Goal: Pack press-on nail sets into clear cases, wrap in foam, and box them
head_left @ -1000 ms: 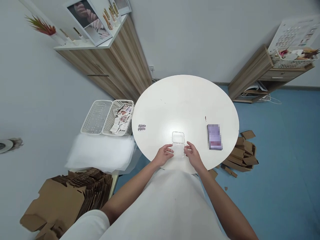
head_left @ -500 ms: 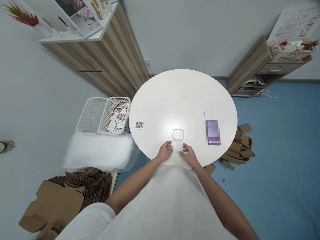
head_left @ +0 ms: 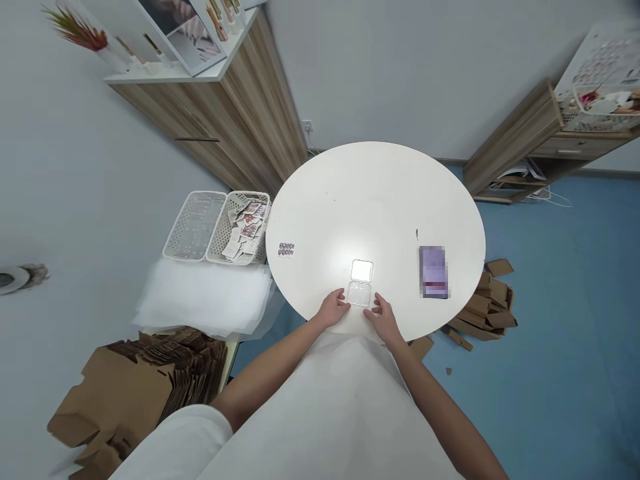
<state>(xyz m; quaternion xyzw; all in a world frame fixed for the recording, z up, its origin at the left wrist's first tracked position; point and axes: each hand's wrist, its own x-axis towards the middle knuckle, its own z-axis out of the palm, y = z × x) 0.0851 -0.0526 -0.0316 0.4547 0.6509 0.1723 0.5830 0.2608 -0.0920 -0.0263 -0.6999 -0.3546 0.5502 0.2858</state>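
Observation:
A small clear plastic box (head_left: pixel 359 295) lies on the white round table in front of me, its hinged lid folded back away from me. My left hand (head_left: pixel 333 309) is at the box's left side, thumb and fingers apart, with the thumb tip close to the near left corner; contact is hard to make out. On the other side, my right hand (head_left: pixel 385 320) is open, its curved fingers a little apart from the box's right edge. No contents can be made out in the box.
A small printed card (head_left: pixel 286 250) lies on the table (head_left: pixel 370 193) at left, a purple pixelated packet (head_left: pixel 434 272) at right. White baskets (head_left: pixel 210 250) hold clear boxes and sachets. Translucent sheets (head_left: pixel 205 297) and flat cardboard (head_left: pixel 120 387) are at left; more cardboard (head_left: pixel 483 303) lies right.
My fingers have loosened from the sides of the clear box, and my right hand has moved slightly away from it. The whole view has shifted a little.

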